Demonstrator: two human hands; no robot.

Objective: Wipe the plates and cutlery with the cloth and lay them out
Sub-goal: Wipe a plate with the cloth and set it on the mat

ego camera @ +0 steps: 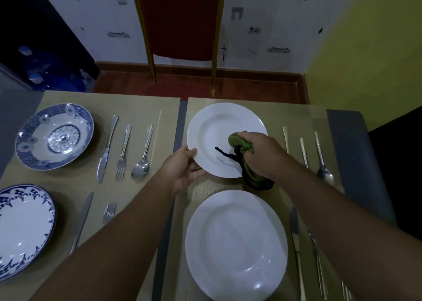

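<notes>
Left hand [182, 168] grips the near-left rim of the far white plate [214, 131], thumb on top, fingers under the edge. Right hand [262, 154] is bunched around a green cloth [239, 140], pressing it on the right inner part of that plate; a dark strap or trim of the cloth trails over the plate surface and off its near edge. The plate looks tilted up slightly on the near side; cannot tell for sure.

Near white plate [235, 246] sits on the same tan placemat [274, 115], just below the hands. Right of the plates: cutlery [319, 154] in a row, partly hidden by the right forearm.

Left mat: blue patterned bowl-plate [54, 136] far, blue-rimmed plate [22, 230] near. Beside the far one lie a knife [106, 150], fork [122, 154], and spoon [142, 156]. Red chair [178, 19] stands beyond the table.
</notes>
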